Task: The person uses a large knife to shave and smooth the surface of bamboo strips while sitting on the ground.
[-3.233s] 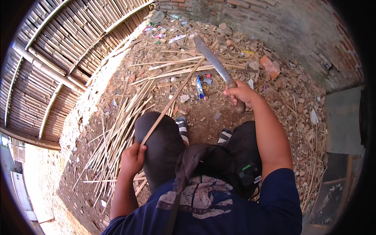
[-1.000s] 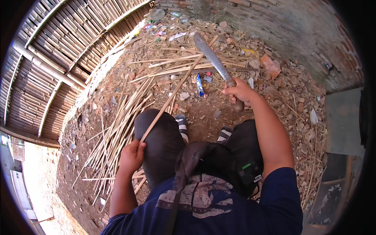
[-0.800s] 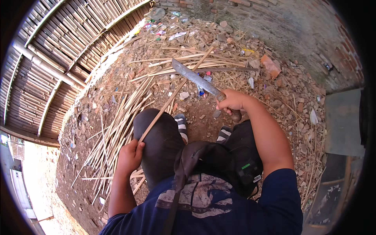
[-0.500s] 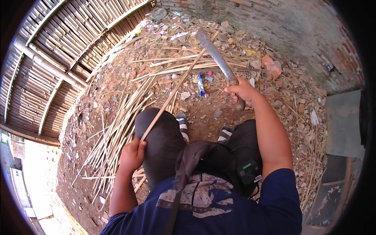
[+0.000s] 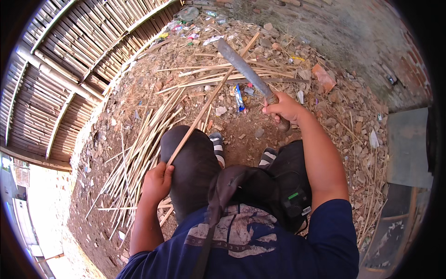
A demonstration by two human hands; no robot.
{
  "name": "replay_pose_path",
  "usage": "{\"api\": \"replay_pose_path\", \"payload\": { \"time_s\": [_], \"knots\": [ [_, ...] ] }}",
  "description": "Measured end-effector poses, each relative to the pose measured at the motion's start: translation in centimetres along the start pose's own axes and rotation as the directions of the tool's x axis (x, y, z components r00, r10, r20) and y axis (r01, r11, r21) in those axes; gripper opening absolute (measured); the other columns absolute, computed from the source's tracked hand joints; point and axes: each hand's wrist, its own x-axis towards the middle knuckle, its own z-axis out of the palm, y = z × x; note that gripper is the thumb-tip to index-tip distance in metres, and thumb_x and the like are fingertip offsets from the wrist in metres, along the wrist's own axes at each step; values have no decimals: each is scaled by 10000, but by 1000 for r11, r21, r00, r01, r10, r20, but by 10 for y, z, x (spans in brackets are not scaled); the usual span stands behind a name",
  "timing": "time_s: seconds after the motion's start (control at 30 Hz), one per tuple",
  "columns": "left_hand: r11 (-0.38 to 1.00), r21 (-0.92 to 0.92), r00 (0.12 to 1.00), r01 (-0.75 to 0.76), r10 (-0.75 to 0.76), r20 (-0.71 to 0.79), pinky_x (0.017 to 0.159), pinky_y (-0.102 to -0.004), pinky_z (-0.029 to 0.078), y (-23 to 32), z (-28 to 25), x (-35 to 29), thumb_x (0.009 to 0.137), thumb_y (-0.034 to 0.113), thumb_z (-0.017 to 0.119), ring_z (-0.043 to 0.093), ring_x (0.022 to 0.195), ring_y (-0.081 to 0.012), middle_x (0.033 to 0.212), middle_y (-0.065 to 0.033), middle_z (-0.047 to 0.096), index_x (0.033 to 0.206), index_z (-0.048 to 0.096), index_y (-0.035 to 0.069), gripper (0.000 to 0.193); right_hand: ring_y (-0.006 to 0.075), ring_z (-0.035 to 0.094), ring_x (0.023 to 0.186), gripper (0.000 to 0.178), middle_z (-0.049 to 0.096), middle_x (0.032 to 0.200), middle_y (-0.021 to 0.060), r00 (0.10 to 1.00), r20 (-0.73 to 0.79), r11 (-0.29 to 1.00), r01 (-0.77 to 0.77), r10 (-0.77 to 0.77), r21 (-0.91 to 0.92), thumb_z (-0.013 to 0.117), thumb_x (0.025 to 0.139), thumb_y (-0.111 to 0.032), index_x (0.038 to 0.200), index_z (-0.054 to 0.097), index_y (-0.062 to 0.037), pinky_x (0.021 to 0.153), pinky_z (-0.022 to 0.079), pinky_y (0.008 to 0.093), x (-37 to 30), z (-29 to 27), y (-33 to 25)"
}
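Observation:
My left hand (image 5: 157, 182) is closed round the near end of a long bamboo strip (image 5: 202, 111), beside my left knee. The strip slants across that knee, away and to the right, with its far end over the littered ground. In my right hand (image 5: 287, 110) is the handle of a machete (image 5: 246, 70), held out ahead of my right knee. Its broad grey blade points far and left, and its outer part overlaps the strip in view. Whether blade and strip touch I cannot tell.
A heap of split bamboo strips (image 5: 139, 160) lies left of my left leg. More strips (image 5: 241, 76) lie crosswise ahead, near a blue wrapper (image 5: 239, 98). A bamboo-slat wall (image 5: 60, 83) stands at the left, a brick wall (image 5: 325, 32) at the far right. Rubble and litter cover the ground.
The machete's blade has swung to the left and down toward the bamboo strip, its tip now past the strip in view. My left hand and the strip have barely moved.

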Motion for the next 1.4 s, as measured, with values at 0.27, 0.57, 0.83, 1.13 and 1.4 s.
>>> {"api": "replay_pose_path", "payload": {
  "time_s": [0.27, 0.57, 0.83, 1.13, 1.4],
  "knots": [
    [1000, 11, 999, 5, -5, 37, 593, -506, 437, 1, -7, 0, 1036, 274, 585, 593, 649, -459, 669, -237, 579, 810, 539, 7, 353, 82, 499, 502, 225, 523, 670, -10, 978, 136, 986, -150, 160, -77, 732, 849, -53, 935, 527, -86, 476, 426, 285, 7, 13, 9],
    [998, -46, 995, 34, -30, 97, 633, -524, 448, 0, -10, 5, 1022, 289, 613, 602, 716, -480, 734, -252, 610, 825, 546, 0, 356, 83, 488, 500, 203, 504, 661, -15, 996, -88, 966, 40, -18, 256, 699, 878, -43, 942, 516, -102, 477, 410, 277, -2, -12, 4],
    [998, -51, 992, 44, -37, 124, 625, -517, 439, -2, -14, 7, 1021, 285, 614, 600, 702, -468, 713, -250, 593, 817, 536, -5, 363, 83, 509, 498, 211, 524, 650, -2, 969, 174, 983, -162, 176, -91, 720, 842, -38, 894, 523, -92, 465, 416, 269, -8, 6, -9],
    [999, -50, 996, -1, 5, 86, 612, -514, 433, -7, -7, 6, 1018, 267, 619, 593, 685, -469, 699, -246, 587, 815, 527, 0, 347, 81, 485, 492, 203, 525, 659, -10, 997, -72, 963, -10, 31, 268, 705, 855, -44, 928, 523, -96, 482, 420, 279, -4, -9, 1],
    [998, -49, 994, 30, -24, 109, 616, -462, 451, -2, -10, 5, 1036, 272, 583, 613, 651, -394, 689, -226, 591, 853, 575, -15, 341, 78, 506, 507, 223, 557, 679, 5, 981, 179, 997, -69, 71, -20, 747, 809, -61, 927, 558, -79, 476, 417, 274, -4, 9, -4]
  ]
}}
